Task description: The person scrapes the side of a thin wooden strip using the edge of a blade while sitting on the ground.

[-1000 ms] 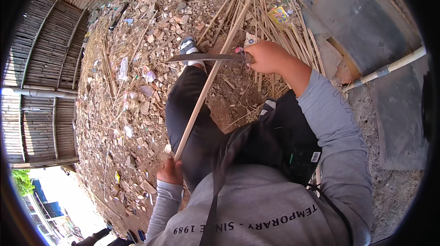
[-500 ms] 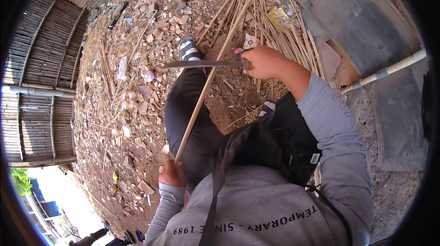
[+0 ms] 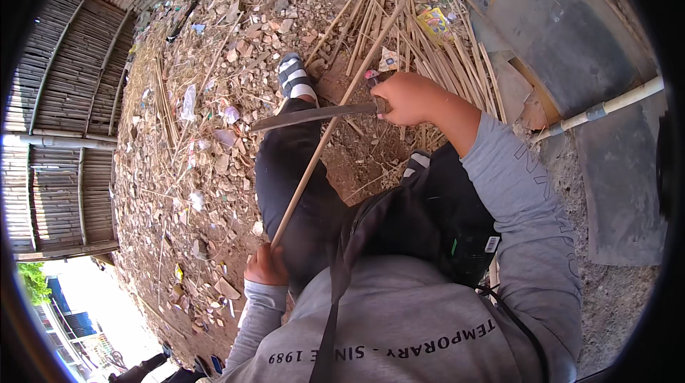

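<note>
My left hand (image 3: 267,266) is closed round the near end of a long, thin bamboo strip (image 3: 304,182), beside my left thigh. The strip slants away to the upper right, over the ground. My right hand (image 3: 404,99) grips the handle of a machete (image 3: 314,117), its long dark blade pointing left. The blade lies across the strip a little short of my right hand, its tip over my left shin. Whether the edge bites into the strip cannot be made out. Most of the handle is hidden by my fingers.
Several cut bamboo strips (image 3: 446,62) lie in a heap ahead, with a yellow packet (image 3: 434,24) among them. Rubble and litter (image 3: 207,190) cover the ground at left. Dark panels (image 3: 556,22) and a white pipe (image 3: 606,108) are at right. A bamboo fence (image 3: 68,62) stands far left.
The machete's blade has tilted, its tip now lower than its handle end. The bamboo strip's far end has shifted slightly right. My left hand stays almost in place.
</note>
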